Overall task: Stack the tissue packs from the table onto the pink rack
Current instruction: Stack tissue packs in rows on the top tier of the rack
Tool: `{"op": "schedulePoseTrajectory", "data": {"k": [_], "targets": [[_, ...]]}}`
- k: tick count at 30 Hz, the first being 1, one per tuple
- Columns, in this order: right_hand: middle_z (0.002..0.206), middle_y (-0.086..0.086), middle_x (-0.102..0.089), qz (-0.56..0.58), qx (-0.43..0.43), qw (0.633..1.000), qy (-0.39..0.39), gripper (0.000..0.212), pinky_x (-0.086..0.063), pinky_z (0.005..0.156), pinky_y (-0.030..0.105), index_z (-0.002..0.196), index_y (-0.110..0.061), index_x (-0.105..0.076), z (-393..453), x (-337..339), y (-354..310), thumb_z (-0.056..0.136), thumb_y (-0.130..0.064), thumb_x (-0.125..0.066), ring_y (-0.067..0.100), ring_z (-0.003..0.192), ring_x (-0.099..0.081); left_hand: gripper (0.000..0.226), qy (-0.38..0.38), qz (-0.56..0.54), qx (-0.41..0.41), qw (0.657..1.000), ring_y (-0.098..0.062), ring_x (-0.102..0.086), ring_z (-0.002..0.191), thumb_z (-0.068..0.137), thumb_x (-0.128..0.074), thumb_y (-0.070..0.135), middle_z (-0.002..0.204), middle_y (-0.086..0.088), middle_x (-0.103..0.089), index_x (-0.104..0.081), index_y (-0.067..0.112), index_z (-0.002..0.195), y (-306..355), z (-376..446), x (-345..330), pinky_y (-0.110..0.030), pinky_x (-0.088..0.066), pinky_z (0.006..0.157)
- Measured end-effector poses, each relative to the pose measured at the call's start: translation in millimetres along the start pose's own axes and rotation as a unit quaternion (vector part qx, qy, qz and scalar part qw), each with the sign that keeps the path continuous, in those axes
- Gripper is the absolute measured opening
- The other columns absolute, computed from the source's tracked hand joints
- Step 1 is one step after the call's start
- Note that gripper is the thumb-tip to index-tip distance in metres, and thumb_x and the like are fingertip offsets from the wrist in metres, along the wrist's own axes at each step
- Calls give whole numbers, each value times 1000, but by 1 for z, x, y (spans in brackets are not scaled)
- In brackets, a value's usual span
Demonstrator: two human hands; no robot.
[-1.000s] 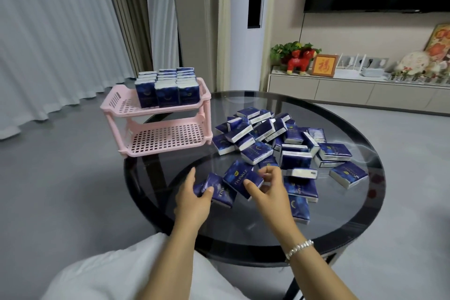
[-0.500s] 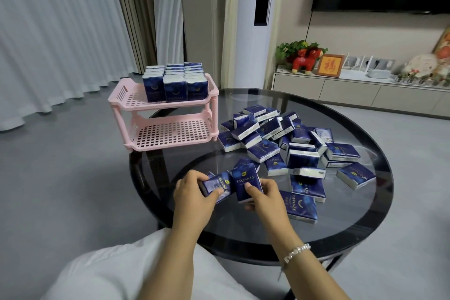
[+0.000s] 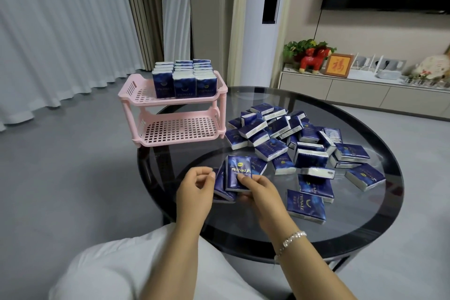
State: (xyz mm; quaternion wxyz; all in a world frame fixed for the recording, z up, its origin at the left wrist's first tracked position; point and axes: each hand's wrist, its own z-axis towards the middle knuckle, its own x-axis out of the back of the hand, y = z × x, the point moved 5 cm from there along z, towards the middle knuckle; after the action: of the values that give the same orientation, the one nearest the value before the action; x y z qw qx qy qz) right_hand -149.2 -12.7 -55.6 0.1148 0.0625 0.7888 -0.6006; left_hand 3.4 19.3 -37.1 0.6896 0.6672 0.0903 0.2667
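Both hands are over the near edge of the round dark glass table [image 3: 365, 231], squaring up a small bundle of dark blue tissue packs [image 3: 237, 175]. Right hand [image 3: 261, 193]: thumb on the front face of the upright "TWINKLE" pack, fingers wrapped behind, so closed on the bundle. Left hand [image 3: 194, 190]: fingers curled narrow, pinching the bundle's left edge, where a second pack leans at a tilt. I can't tell the exact pack count in the grip. The loose pile of blue packs [image 3: 289, 136] sits mid-table, well apart from the two-tier pink plastic rack [image 3: 175, 105] at the far left edge. Top tier holds three rows of upright packs [image 3: 185, 80] with free space on its left; the lower tier has nothing on it. Judgement: this is the align-before-carry step. Do it well by tapping the bottom edges flush on the glass, pressing the faces together so the soft wrappers don't slide, then carrying with both hands clamping the ends. Set them upright against an existing row, labels front. Risk: the tilted left pack slipping out mid-lift.
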Motion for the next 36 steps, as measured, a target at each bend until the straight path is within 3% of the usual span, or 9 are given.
{"op": "schedulePoseTrajectory", "data": {"k": [2,6,10,13,18,23,26,30,36], "targets": [[94,11,-69,31,1,1000,3,19,-55,59,27,99,-8,-54,0,3,-2,85,-12,-66,18,74,-68,18,-39,3,7,999,-4,-64,84,90,-58,12,84,9,-70,-62,30,91,-1,-2,-4,-15,-43,71],[106,12,-67,40,38,997,45,42,-51,86,51,119,-17,-49,3,14,-5,82,-12,-68,31,95,-65,22,-47,34,10,998,-1,-59,90,92,-55,10,106,6,-66,-60,30,98,-5,-1,-7,-16,-43,76],[111,7,-67,28,69,994,75,43,-53,72,32,124,-17,-51,1,29,-9,84,-11,-65,25,97,-65,34,-64,95,58,992,-8,-56,97,91,-60,28,128,1,-53,-56,23,124,-16,7,-9,-24,-41,81],[107,12,-70,24,55,997,51,36,-54,87,43,120,-10,-57,2,33,-6,84,-7,-63,27,95,-67,62,-104,191,70,974,-17,-50,117,85,-62,47,136,-2,-46,-47,17,137,-20,9,-19,-31,-44,94],[95,16,-72,17,48,999,18,16,-50,78,35,98,-4,-68,-1,32,-3,86,-4,-58,27,88,-65,32,-111,237,39,964,-22,-40,123,84,-66,39,125,-2,-46,-66,22,112,-15,6,-25,-34,-39,103],[92,19,-67,110,0,994,21,12,-45,83,36,90,1,-67,-2,35,-2,86,-3,-57,28,85,-61,15,-107,179,47,977,-16,-56,104,88,-64,27,109,5,-59,-64,22,102,-17,5,-22,-33,-48,89],[93,21,-67,98,-21,995,16,15,-45,86,40,92,3,-67,-2,31,1,87,-7,-57,31,87,-61,13,-108,147,54,982,-13,-61,91,86,-67,22,101,5,-66,-61,20,98,-15,3,-23,-28,-48,82],[86,13,-70,12,-13,1000,14,16,-48,68,29,90,-4,-67,-5,24,0,92,-14,-55,23,77,-64,21,-111,136,68,982,-11,-61,94,91,-60,28,106,6,-67,-62,20,110,-15,3,-21,-24,-44,82],[102,14,-71,3,-2,999,-53,22,-46,95,39,101,-7,-67,-9,7,1,96,-17,-48,26,96,-65,33,-217,54,51,973,-1,-65,93,86,-53,56,94,15,-73,-70,31,100,-7,-5,-29,-24,-48,87]]}}
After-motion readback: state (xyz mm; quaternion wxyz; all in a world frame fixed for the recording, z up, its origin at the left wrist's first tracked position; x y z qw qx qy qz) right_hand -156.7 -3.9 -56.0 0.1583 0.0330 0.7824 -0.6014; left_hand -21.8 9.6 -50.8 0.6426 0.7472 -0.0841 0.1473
